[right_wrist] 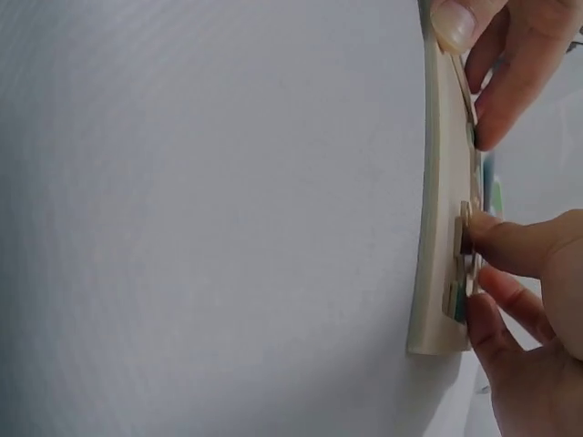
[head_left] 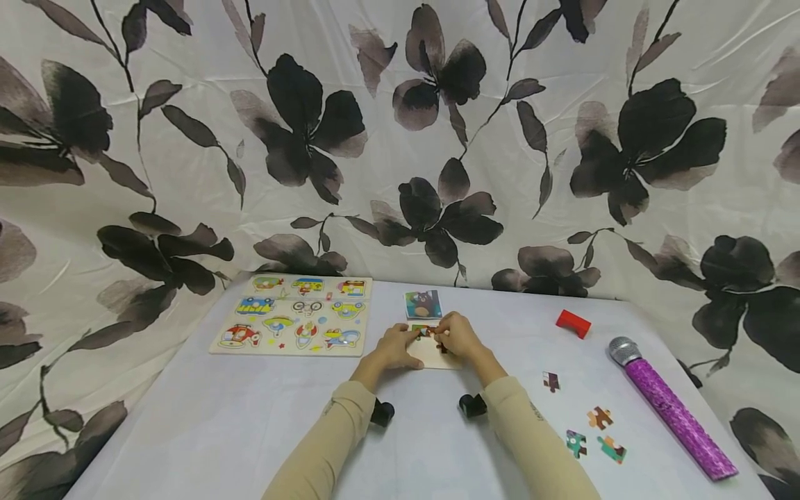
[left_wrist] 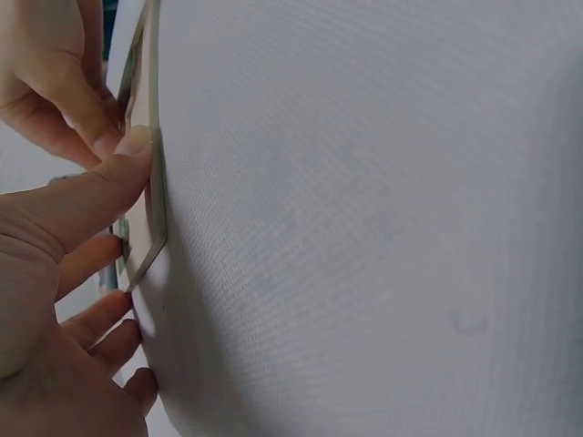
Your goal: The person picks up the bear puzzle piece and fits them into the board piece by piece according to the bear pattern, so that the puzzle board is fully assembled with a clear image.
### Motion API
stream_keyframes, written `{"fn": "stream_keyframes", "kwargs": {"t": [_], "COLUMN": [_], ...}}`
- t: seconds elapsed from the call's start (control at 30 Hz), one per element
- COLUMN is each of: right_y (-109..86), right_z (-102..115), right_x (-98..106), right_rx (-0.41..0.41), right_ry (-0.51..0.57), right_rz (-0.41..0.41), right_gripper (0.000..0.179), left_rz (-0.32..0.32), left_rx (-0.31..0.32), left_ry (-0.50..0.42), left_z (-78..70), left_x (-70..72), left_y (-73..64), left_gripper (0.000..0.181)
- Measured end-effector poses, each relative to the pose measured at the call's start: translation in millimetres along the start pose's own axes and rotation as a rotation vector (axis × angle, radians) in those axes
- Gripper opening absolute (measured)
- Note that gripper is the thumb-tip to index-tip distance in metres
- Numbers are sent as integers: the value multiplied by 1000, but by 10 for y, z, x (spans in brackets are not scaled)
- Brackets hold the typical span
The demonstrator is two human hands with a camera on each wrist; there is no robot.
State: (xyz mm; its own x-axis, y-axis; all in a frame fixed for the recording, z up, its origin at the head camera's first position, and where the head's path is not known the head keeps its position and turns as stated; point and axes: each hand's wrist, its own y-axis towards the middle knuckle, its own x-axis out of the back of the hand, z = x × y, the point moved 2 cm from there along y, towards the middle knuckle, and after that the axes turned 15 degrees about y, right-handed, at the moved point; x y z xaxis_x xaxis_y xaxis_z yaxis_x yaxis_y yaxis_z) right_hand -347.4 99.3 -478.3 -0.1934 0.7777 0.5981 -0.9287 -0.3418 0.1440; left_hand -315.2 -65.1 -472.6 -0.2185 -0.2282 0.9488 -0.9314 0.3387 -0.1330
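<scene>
A small wooden jigsaw board [head_left: 431, 358] lies between the two hands, with several colourful pieces in its far part. My left hand [head_left: 395, 347] holds the board's left side; in the left wrist view its thumb [left_wrist: 137, 146] rests on the near rim and its other fingers are spread along the side. My right hand [head_left: 461, 337] pinches a jigsaw piece [right_wrist: 463, 232] over the board's right part, thumb towards me. In the right wrist view that piece is tilted up from the board, and its picture is mostly hidden by the fingers.
Behind the board lies a picture card [head_left: 423, 304]. A wooden vehicle puzzle [head_left: 294, 323] is at the left. Loose jigsaw pieces [head_left: 600, 418] lie at the right, near a red block [head_left: 573, 323] and a purple glittery microphone [head_left: 678, 413]. A floral cloth [head_left: 437, 139] hangs behind the table.
</scene>
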Motion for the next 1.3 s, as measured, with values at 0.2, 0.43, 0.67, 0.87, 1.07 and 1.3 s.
{"fn": "stream_keyframes", "kwargs": {"t": [0.2, 0.43, 0.67, 0.87, 1.07, 1.3], "right_y": [-21, -201, -492, -769, -1038, -1189], "right_z": [-2, -31, -26, -73, -121, -169], "right_x": [33, 192, 492, 719, 876, 893], "right_rx": [38, -14, 7, -105, -123, -287], "right_ry": [19, 187, 191, 208, 228, 117], "right_rz": [54, -24, 77, 144, 162, 188], "right_gripper": [14, 24, 25, 30, 30, 31], "left_rz": [0, -14, -30, -31, -35, -35], "left_rx": [9, -14, -10, -7, -12, -6], "left_ry": [2, -12, -18, -13, -13, -15], "left_z": [14, 2, 8, 12, -7, -10], "left_x": [-7, -36, -37, -32, -15, -14], "left_y": [13, 18, 12, 10, -3, -4], "left_gripper": [74, 74, 74, 73, 73, 73]}}
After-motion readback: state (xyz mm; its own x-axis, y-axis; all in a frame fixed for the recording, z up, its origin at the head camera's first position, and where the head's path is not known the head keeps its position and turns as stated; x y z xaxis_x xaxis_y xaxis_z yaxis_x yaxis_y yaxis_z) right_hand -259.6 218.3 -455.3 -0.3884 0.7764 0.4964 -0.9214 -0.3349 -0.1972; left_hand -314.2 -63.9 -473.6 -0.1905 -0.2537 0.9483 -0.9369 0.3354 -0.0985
